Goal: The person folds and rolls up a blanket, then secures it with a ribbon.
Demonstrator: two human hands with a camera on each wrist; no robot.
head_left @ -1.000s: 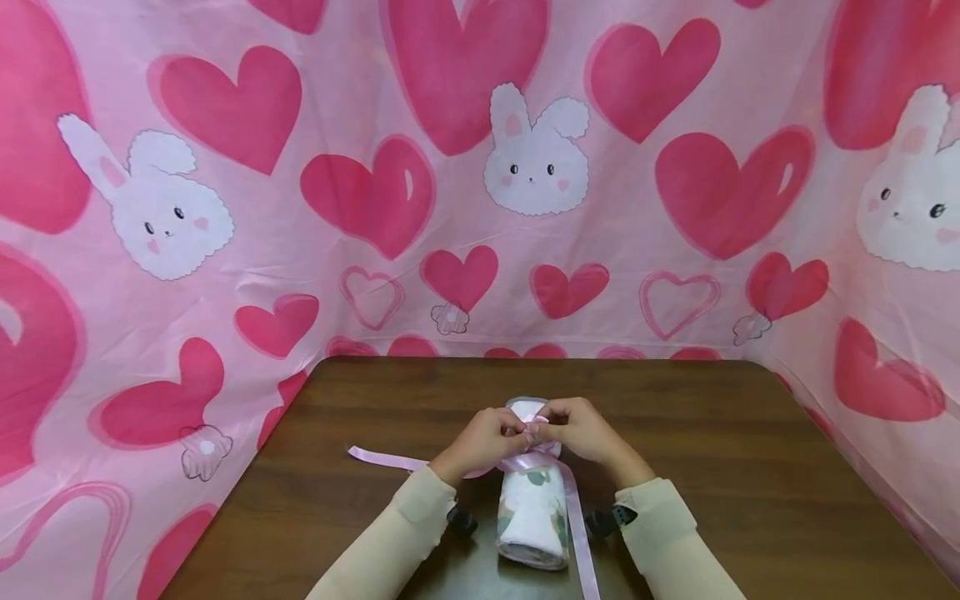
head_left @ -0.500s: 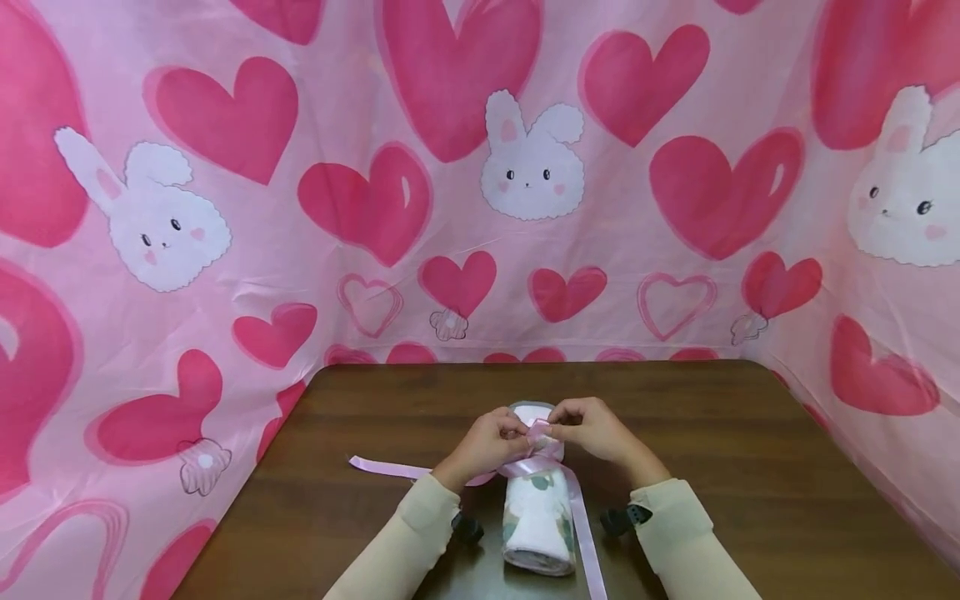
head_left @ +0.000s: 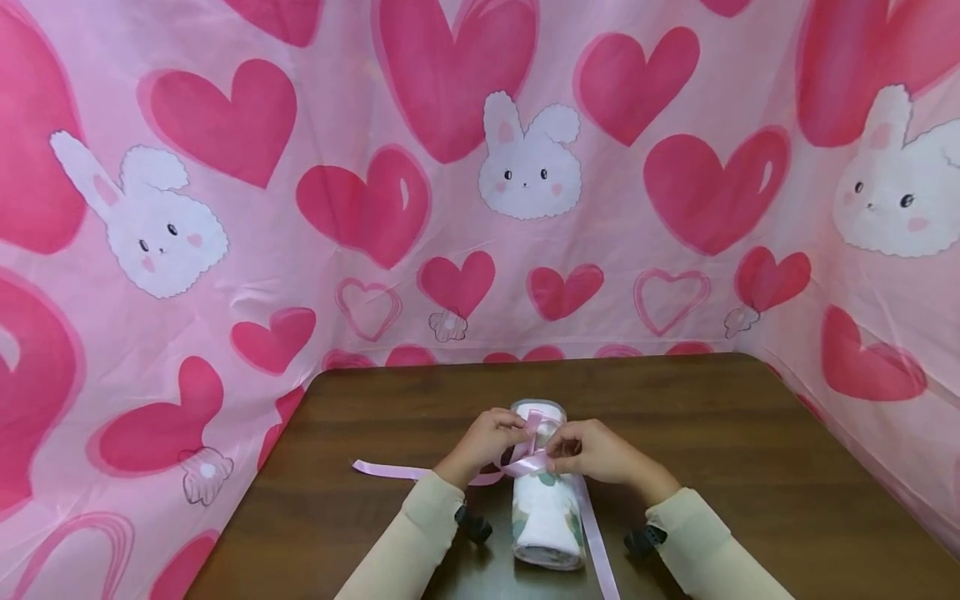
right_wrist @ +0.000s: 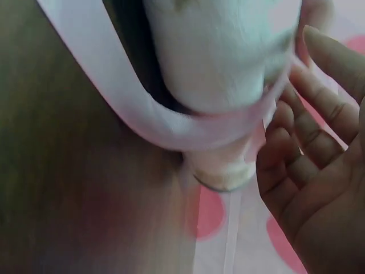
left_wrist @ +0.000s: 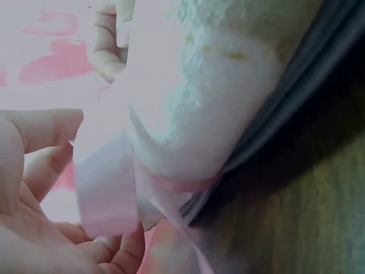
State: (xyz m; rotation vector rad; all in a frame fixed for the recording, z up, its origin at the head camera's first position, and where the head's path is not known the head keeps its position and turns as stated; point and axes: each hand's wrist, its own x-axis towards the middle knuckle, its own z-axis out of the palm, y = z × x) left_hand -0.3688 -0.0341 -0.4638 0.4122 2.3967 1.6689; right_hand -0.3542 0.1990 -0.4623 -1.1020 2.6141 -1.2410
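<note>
A rolled white towel with green leaf shapes (head_left: 546, 517) lies on the wooden table, its length running away from me. Round its middle goes a pink satin ribbon (head_left: 525, 463), with one tail out to the left and another down the right side. My left hand (head_left: 483, 446) pinches a ribbon loop (left_wrist: 106, 185) between thumb and finger, left of the roll. My right hand (head_left: 600, 452) is at the roll's right side, fingers loosely bent near the ribbon band (right_wrist: 211, 131). Its thumb stands apart from the fingers in the right wrist view.
The brown wooden table (head_left: 720, 467) extends around the roll. Pink cloth with hearts and rabbits (head_left: 532, 275) hangs behind it and on both sides. A small black device (head_left: 474, 525) sits at the left wrist, and a similar black device (head_left: 645, 542) at the right.
The right hand has come away from the ribbon at the top of the roll and moved down and right. The left hand stays at the ribbon. The view has shifted slightly.
</note>
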